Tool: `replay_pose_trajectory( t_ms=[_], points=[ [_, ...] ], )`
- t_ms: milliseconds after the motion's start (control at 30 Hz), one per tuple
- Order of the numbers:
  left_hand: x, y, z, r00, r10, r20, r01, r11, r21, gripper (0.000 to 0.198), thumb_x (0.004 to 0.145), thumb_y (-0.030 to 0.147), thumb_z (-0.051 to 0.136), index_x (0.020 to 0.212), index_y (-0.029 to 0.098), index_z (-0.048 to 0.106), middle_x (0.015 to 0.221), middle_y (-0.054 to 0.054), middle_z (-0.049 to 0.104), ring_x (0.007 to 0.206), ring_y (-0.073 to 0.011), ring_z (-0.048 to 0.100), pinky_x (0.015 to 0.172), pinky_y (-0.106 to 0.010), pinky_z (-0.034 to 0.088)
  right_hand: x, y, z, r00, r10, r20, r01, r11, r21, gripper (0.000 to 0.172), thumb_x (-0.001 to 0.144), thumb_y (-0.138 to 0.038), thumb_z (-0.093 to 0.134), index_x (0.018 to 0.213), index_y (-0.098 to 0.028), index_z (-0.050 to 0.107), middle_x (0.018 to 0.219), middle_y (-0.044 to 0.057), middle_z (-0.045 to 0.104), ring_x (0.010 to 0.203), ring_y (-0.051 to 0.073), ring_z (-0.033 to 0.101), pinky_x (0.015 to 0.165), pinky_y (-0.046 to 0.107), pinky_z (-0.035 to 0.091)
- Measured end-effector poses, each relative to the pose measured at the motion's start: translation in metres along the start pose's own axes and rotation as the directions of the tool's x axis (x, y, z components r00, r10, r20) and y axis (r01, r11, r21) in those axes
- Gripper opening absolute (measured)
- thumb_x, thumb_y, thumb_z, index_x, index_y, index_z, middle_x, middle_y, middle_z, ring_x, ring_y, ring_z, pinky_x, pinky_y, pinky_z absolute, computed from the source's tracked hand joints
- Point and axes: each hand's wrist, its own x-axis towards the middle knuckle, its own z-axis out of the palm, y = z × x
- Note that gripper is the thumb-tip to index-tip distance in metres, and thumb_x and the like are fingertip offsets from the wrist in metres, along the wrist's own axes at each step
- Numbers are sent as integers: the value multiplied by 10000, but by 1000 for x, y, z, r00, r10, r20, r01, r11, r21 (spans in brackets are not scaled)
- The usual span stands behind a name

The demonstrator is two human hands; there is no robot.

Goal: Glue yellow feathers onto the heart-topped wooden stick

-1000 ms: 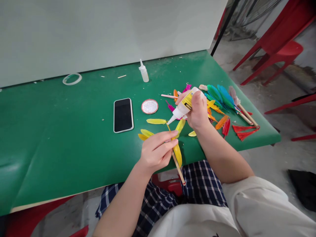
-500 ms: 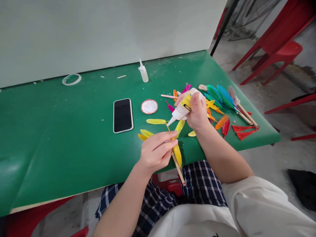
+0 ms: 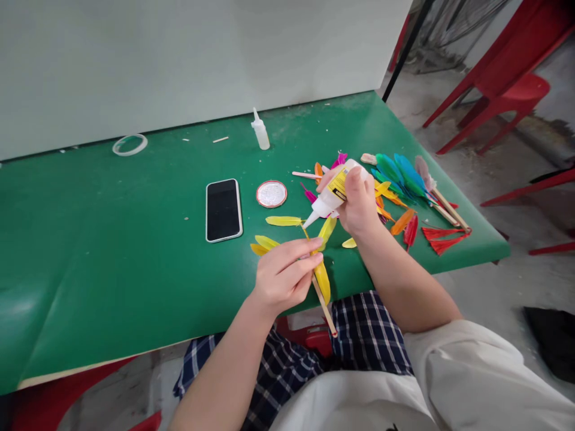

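Note:
My left hand (image 3: 287,275) is closed on a thin wooden stick (image 3: 324,308) with yellow feathers (image 3: 322,281) along it; its lower end sticks out past the table's near edge. My right hand (image 3: 359,203) grips a white glue bottle (image 3: 338,190) with a yellow label, tilted nozzle-down. The nozzle tip is at the upper end of the stick, near a yellow feather (image 3: 284,221); whether it touches, I cannot tell. More yellow feathers (image 3: 266,242) show beyond my left hand. My fingers hide part of the stick.
On the green table (image 3: 135,263) lie a phone (image 3: 223,211), a round white disc with a red rim (image 3: 271,194) and a tape ring (image 3: 130,145). A small bottle (image 3: 261,133) stands behind. Coloured feathers (image 3: 402,173), sticks and red tassels (image 3: 444,239) cover the right side. Red chairs (image 3: 512,96) stand beyond.
Almost nothing differs. Both hands keep their places and their holds, with the glue bottle's nozzle still at the stick's upper end.

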Motion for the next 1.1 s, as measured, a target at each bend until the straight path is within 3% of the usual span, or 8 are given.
replay_pose_trajectory(
  t_ms=[267, 600, 900, 1100],
  points=[
    [1, 1, 0, 1000, -6, -4, 6, 1000, 1, 307, 698, -43, 587, 927, 160, 613, 1009, -81, 669, 919, -174, 647, 752, -302, 583, 0, -1, 0, 999, 24, -36, -25, 999, -27, 580, 758, -721, 330, 771, -227, 633, 490, -29, 413, 407, 74, 406, 374, 220, 324],
    [0, 0, 1, 1000, 2, -2, -2, 1000, 1, 318, 682, -54, 592, 928, 148, 618, 1007, -96, 669, 923, -182, 647, 757, -305, 582, -2, 3, -1, 998, 43, -44, -45, 998, -42, 638, 771, -736, 248, 827, -237, 641, 520, -6, 449, 469, 98, 509, 390, 222, 362],
    [-1, -2, 0, 1000, 9, 9, -9, 1000, 29, 281, 718, -11, 587, 934, 166, 610, 1017, -76, 671, 930, -170, 644, 771, -304, 578, -3, 4, -1, 989, 150, -4, -151, 988, -24, 619, 786, -718, 260, 808, -225, 632, 533, 5, 472, 481, 114, 509, 398, 248, 393],
    [0, -1, 1, 1000, 13, 6, -13, 1000, 25, 289, 714, -24, 581, 936, 158, 608, 1020, -82, 668, 932, -170, 644, 769, -300, 578, -2, 5, 1, 981, 189, -49, -190, 982, -6, 612, 767, -728, 299, 895, -221, 617, 589, 12, 476, 541, 132, 538, 436, 258, 422]
  ],
)
